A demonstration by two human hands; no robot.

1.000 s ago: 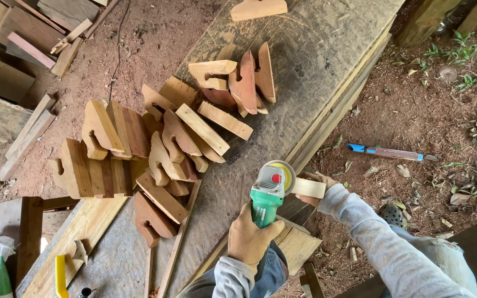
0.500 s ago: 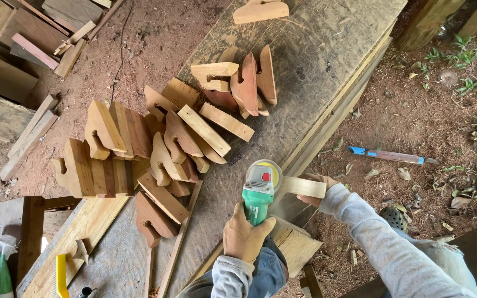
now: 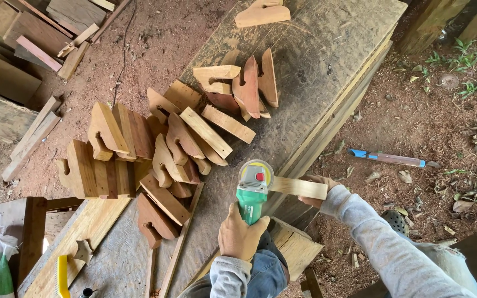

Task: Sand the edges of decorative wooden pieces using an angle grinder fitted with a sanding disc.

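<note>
My left hand [image 3: 239, 236], in a tan glove, grips the body of a green angle grinder [image 3: 252, 193] with a yellow disc at its head. My right hand [image 3: 317, 193] holds a pale flat wood piece [image 3: 299, 187] by its right end, its left end against the grinder's disc. Both are above the near edge of a long grey workbench [image 3: 305, 72]. A heap of cut wooden pieces [image 3: 155, 143] with notched profiles lies on the bench to the left of the grinder.
One more cut piece [image 3: 261, 13] lies at the bench's far end. A blue-tipped tool [image 3: 387, 158] rests on the dirt to the right. Scrap boards [image 3: 23, 49] litter the ground at left. A yellow brush [image 3: 62, 276] lies on a plank at bottom left.
The grinder and my left hand have slid leftward along the wood piece, exposing more of its length. My right hand stays in place.
</note>
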